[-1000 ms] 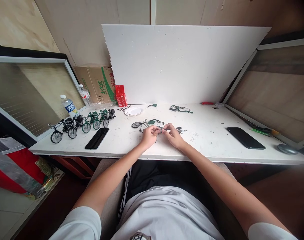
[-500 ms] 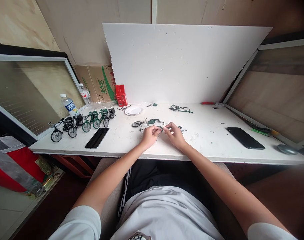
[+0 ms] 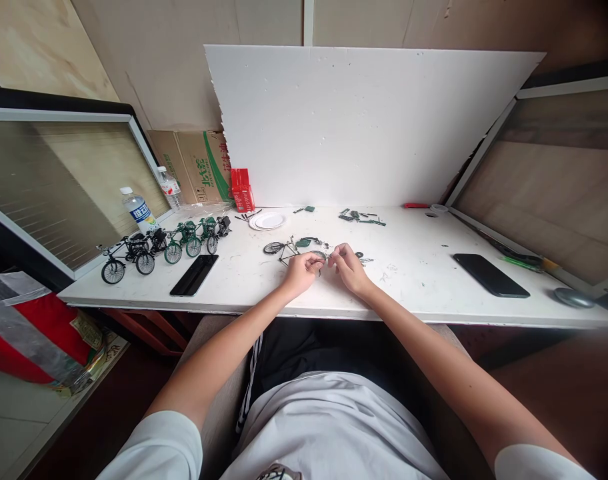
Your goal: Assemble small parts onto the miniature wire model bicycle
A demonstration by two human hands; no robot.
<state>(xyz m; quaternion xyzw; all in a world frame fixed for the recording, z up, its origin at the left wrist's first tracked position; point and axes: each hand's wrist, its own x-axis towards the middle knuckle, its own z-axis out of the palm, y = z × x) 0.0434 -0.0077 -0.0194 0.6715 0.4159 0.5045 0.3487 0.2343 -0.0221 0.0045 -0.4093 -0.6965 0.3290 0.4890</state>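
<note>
A small model bicycle lies on its side on the white table in front of me, partly covered by my left hand [image 3: 303, 273]; its dark wheel [image 3: 273, 248] shows to the left. Closed fingers of my left hand pinch the edge of another spoked wheel [image 3: 319, 254]. Just to the right, my right hand [image 3: 351, 268] has its thumb and forefinger pressed together close to that wheel; whatever is between them is too small to name. Beyond the hands are a dark green part [image 3: 303, 243] and small black pieces [image 3: 360, 255].
Several assembled model bicycles [image 3: 115, 272] stand at the left, near a phone [image 3: 195, 275] and bottles [image 3: 139, 212]. White plates [image 3: 268, 221], a red box [image 3: 242, 190] and green parts [image 3: 361, 218] lie farther back. Another phone [image 3: 491, 275] rests at the right.
My right hand's fingers have drawn slightly back to the right, away from the wheel. My left hand stays almost in place.
</note>
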